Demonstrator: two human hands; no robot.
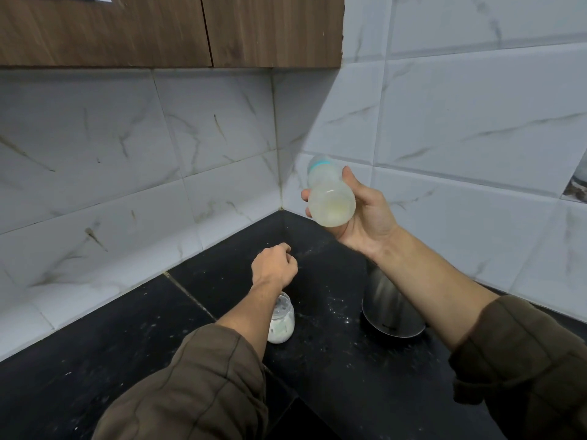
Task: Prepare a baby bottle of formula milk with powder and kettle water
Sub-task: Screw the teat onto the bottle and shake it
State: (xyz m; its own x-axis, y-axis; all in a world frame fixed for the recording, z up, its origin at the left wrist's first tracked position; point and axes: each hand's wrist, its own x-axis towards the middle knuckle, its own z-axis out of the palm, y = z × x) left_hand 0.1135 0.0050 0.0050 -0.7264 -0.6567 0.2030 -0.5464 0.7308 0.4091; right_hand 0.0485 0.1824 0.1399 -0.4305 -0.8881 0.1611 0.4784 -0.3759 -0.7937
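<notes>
- the white marble-look tiled walls (476,128) meet in a corner ahead of me, with brown wood cabinets (158,27) hanging above the left wall.
- the black countertop (333,376) fills the corner below, dusted with pale specks and crossed by a thin seam.
- my two arms reach in from below in brown quilted sleeves (197,385), pushed up off the forearms.
- a steel kettle (392,309) stands on the counter at the right; my right forearm crosses over it and hides its upper part.
- my right hand (359,217) is raised above the counter near the corner, wrapped round the baby bottle (330,195), which tilts with its teal-ringed top pointing up and away from me and is blurred; pale milky liquid shows inside.
- my left hand (274,265) hovers lower, fingers curled into a loose fist; i cannot tell if anything is in it.
- a small clear jar (281,319) with white powder inside sits on the counter, partly hidden behind my left forearm.
</notes>
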